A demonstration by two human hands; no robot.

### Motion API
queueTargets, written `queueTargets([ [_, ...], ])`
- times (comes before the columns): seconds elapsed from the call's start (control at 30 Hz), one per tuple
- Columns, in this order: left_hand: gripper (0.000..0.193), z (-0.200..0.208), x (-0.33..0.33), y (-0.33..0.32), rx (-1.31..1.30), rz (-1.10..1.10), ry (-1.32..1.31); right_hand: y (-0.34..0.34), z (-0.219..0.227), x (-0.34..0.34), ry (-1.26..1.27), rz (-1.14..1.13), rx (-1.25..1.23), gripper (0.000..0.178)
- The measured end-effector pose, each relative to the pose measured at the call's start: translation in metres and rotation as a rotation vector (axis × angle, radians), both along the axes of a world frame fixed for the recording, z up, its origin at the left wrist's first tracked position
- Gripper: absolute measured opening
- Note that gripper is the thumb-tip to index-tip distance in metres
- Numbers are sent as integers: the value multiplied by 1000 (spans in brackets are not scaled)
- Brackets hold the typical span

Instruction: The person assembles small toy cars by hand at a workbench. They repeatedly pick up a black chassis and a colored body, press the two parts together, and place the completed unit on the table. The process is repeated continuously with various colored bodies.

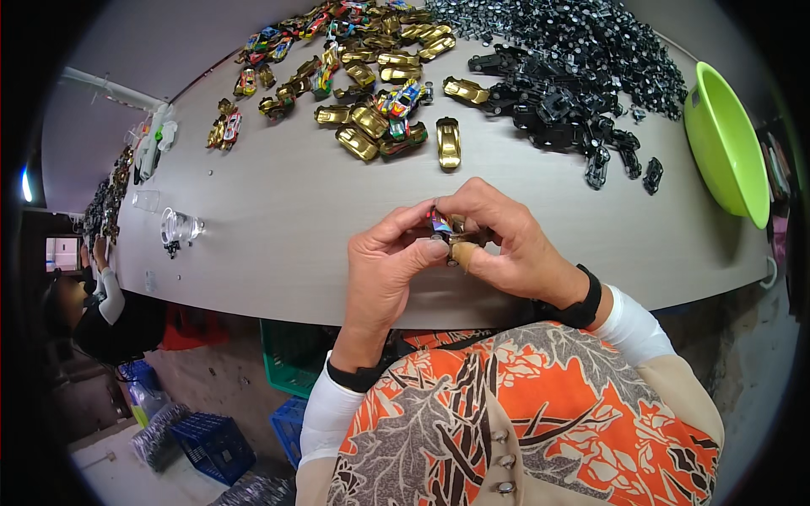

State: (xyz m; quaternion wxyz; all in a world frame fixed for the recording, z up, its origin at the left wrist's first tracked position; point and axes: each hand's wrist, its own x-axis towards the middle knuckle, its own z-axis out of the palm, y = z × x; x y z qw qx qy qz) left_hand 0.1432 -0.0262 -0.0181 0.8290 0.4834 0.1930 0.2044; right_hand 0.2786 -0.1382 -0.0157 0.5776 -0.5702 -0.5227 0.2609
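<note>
My left hand (pixel 384 257) and my right hand (pixel 506 232) meet above the near part of the table. Both are closed, fingertips pinching a small toy car (pixel 441 224) with a blue and red patch and small wheels. My fingers cover much of it, and whether it is one piece or several I cannot tell. Just beyond my hands lies a gold toy car body (pixel 449 143). Farther off to the left is a heap of gold and colourful toy car bodies (pixel 369 121). Black car bases (pixel 557 105) are piled to the right.
A lime-green basin (pixel 727 148) stands at the table's right edge. Clear plastic cups (pixel 180 224) stand on the left. Small dark parts (pixel 591 34) cover the far right. Another person (pixel 101 308) sits at the far left. Blue crates (pixel 211 445) stand on the floor.
</note>
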Motion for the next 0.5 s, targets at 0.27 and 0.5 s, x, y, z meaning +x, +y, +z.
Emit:
queueTargets([
  [0.27, 37, -2, 3, -10, 166, -4, 86, 1, -6, 1, 98, -33, 52, 29],
  [0.5, 36, -3, -3, -2, 80, -104, 69, -4, -3, 6, 134, -22, -22, 20],
])
